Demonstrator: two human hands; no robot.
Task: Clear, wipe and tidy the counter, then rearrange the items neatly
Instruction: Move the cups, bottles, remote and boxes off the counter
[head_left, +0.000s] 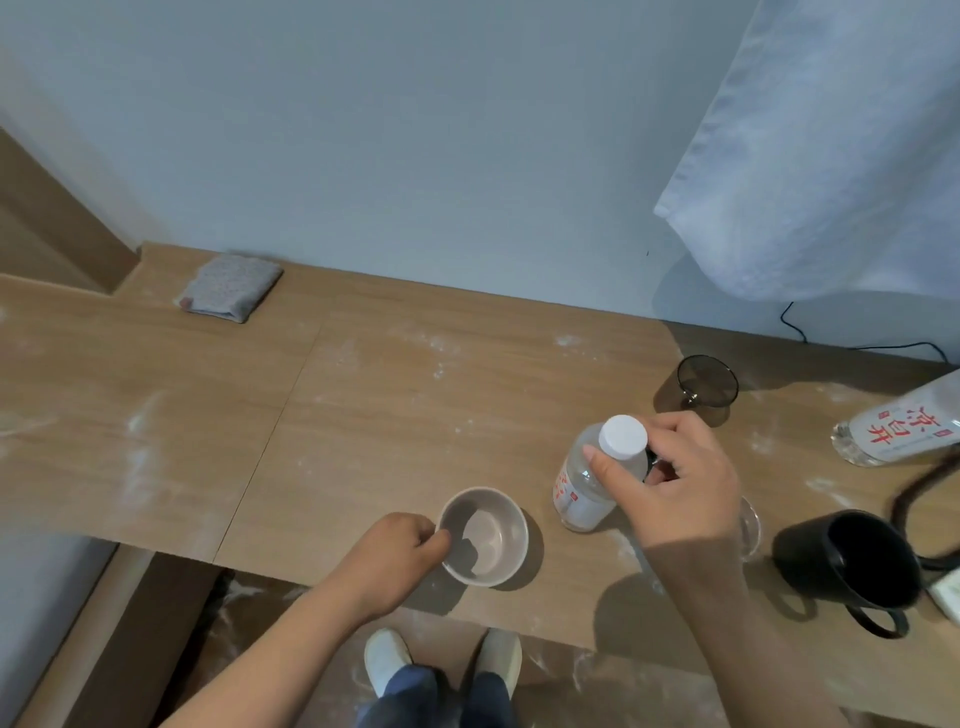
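Bottle (584, 488): clear, white cap (622, 436) uppermost, long axis near upright and leaning, base toward the bowl (485, 535). It stood right of centre on the counter (415, 415); we could not tell whether its base touched. The right hand (670, 483) grasped its neck just under the cap.

Bowl: mouth up, near the front edge. The left hand (400, 556) pinched its near-left rim.

Open room: we noted a broad bare stretch left of and behind the bowl, dusted with white powder (140, 415). A folded cloth (231, 286) lay at the far left by the wall.

Right side crowded: dark glass (706, 382), black mug (857, 561).

Hard to read: a clear glass (750, 525) mostly hidden behind the right wrist; a second bottle (904, 426) cut off by the right edge.
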